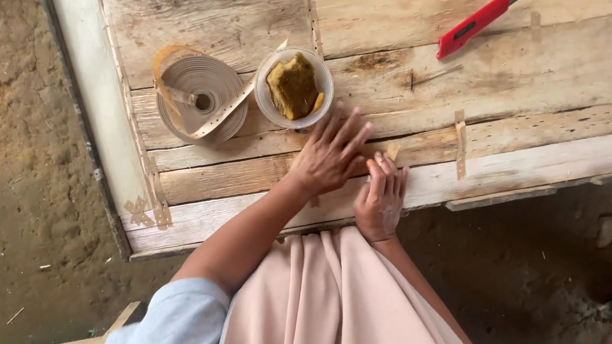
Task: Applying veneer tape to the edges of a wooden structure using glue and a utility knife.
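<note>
In the head view, the person leans over a worn wooden table [521, 73] standing on a dirt floor [11, 168]. The left hand [331, 152] lies flat on the planks with its fingers spread and loose, gripping nothing, its fingertips close to the near rim of a small clear cup [265, 95]. Just to its right, the right hand [381, 193] presses down on the table's near edge, its fingertips on a short tan strip [392, 151] of tape-like material; whether it pinches the strip or only holds it flat cannot be told. The cup holds a brownish-yellow lump [293, 84]. Touching the cup on its left is a roll of perforated tan tape [202, 96], its loose end running across toward the cup. More short strips [460, 145] are stuck upright across the planks to the right. At the far right of the table lies a red utility knife [475, 23], well apart from both hands.
</note>
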